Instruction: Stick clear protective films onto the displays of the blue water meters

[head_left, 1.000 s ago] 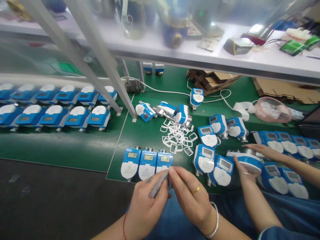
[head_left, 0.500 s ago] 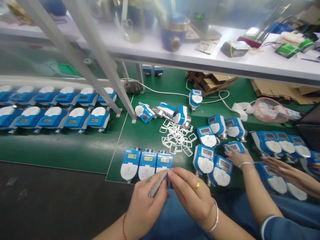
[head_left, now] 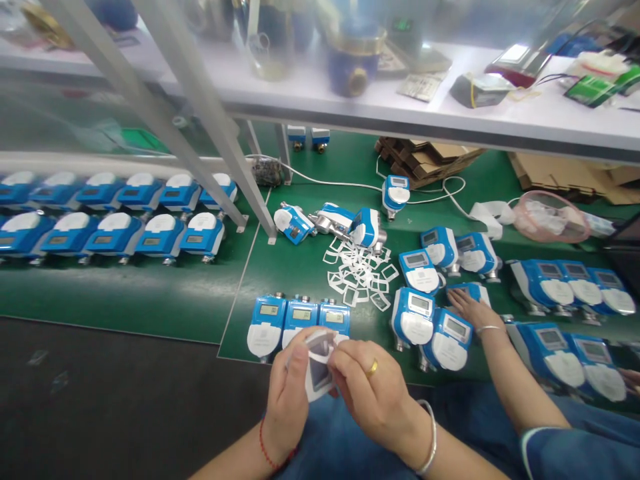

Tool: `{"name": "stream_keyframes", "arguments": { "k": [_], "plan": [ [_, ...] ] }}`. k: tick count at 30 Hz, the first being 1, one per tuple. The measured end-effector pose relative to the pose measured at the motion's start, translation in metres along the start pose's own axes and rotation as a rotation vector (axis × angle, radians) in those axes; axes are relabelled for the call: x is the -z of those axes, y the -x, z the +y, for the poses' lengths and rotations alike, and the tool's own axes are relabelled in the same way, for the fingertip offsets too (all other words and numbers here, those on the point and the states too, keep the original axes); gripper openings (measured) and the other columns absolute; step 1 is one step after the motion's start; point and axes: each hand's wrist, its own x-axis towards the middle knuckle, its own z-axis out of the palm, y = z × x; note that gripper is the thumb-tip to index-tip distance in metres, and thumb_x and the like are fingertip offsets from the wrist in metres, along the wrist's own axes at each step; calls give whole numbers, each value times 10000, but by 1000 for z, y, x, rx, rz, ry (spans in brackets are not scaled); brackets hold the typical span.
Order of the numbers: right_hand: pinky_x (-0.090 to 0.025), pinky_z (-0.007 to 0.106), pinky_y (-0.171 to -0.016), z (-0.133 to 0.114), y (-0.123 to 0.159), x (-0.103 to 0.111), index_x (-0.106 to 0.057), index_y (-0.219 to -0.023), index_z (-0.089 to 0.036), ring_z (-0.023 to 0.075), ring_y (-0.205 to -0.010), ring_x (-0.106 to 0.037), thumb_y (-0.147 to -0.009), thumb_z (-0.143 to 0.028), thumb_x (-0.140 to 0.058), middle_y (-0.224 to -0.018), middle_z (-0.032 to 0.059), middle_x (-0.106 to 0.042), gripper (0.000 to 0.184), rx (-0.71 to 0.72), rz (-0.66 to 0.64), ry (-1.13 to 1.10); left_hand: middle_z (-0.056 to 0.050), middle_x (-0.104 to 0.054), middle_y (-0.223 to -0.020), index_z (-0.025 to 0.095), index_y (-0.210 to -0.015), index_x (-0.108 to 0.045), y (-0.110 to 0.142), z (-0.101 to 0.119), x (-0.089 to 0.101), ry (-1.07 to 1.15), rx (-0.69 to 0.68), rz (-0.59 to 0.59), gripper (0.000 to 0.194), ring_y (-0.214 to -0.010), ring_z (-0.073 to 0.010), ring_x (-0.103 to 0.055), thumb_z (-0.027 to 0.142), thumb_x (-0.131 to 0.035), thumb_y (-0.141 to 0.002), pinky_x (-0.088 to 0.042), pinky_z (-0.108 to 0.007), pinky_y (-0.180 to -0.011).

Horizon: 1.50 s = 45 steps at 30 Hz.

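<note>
In front of my lap, my left hand (head_left: 290,383) is closed around a small white-framed window panel (head_left: 319,375) with a greyish see-through middle. My right hand (head_left: 367,380), with a ring on one finger, pinches the panel's right edge. A curved white strip crosses the panel's upper part; whether it is a separate layer I cannot tell. Just beyond my hands stand three blue-and-white water meters (head_left: 301,320) side by side, their displays showing. Behind them, a loose pile of similar white frames (head_left: 357,273) lies on the green tabletop (head_left: 235,287).
To the right, a co-worker's hand (head_left: 470,308) rests on a meter, among several other meters (head_left: 453,340). Rows of meters (head_left: 157,233) stand at the left beyond the metal posts (head_left: 220,133). A white shelf (head_left: 310,100) overhangs the back, near folded cardboard (head_left: 430,160).
My hands have turned the panel from edge-on to face-up, so its window shows. The co-worker has set a meter down and keeps one hand on it; the other hand has moved right.
</note>
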Motion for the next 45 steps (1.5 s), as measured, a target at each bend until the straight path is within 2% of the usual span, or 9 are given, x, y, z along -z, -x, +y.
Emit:
{"name": "stream_keyframes", "arguments": {
  "k": [6,10,14,19,23,27,33,40,45],
  "plan": [
    [-463,283,-550,-12,15,3,-566,-933,-144,166,-631,-573,-918,-71,-430,-778,76,-659,155,7,-146,-115,-61,-667,-663,126,-868,-622,-21,4,-10,168,84,139,519,-570,-168,-624,613,-442,-871,-508,-256,-525],
    [-513,281,-657,-6,37,1,-506,-894,-200,165,-739,-595,-919,-128,-398,-786,50,-597,132,-240,-97,-438,-43,-628,-656,138,-908,-555,-52,-2,6,-26,-139,244,547,-531,-159,-624,590,-248,-934,-481,-234,-426],
    [-500,339,-618,56,35,-31,-487,-845,-220,188,-661,-575,-916,-316,-419,-736,34,-556,137,-837,207,-368,-36,-629,-751,170,-989,-517,-71,-17,31,-228,-365,201,441,-588,-166,-657,562,-323,-931,-515,-247,-444],
    [-449,490,-889,139,6,-61,-605,-1016,-152,308,-993,-592,-761,-295,-622,-1042,169,-621,293,-1041,170,-308,-41,-656,-800,179,-1001,-546,-68,-24,46,-607,-584,5,310,-633,-166,-674,426,-624,-831,-553,-264,-564],
    [-529,386,-703,98,7,-51,-676,-886,-174,243,-755,-646,-765,-434,-653,-820,98,-688,287,-1084,18,-527,-57,-708,-839,195,-984,-587,-69,-22,49,-929,-870,-94,489,-745,-207,-703,427,-821,-623,-568,-294,-700],
    [-506,287,-533,34,17,-42,-663,-725,-164,168,-538,-609,-737,-527,-684,-617,46,-669,363,-1160,-41,-742,-82,-729,-837,191,-993,-572,-73,-22,45,-1100,-1093,-144,429,-770,-219,-718,434,-767,-698,-575,-297,-705],
    [-513,299,-593,20,31,-46,-683,-714,-148,179,-598,-622,-654,-487,-780,-678,66,-691,358,-1340,99,-896,-95,-739,-780,158,-968,-571,-70,-28,37,-1289,-1281,-196,332,-720,-230,-724,441,-642,-810,-577,-308,-636],
    [-420,235,-513,14,58,-55,-655,-674,-150,119,-534,-487,-673,-514,-762,-581,7,-582,379,-1464,211,-812,-140,-745,-820,145,-949,-545,-67,-42,58,-1273,-1195,-341,442,-790,-252,-728,577,-504,-863,-591,-338,-685],
    [-317,187,-424,43,113,-52,-615,-630,-163,69,-456,-364,-636,-479,-813,-528,-33,-472,373,-1619,481,-907,-64,-707,-733,162,-901,-571,-76,-70,85,-1386,-1001,-261,58,-713,-194,-701,176,-589,-848,-562,-288,-692]
  ]
}}
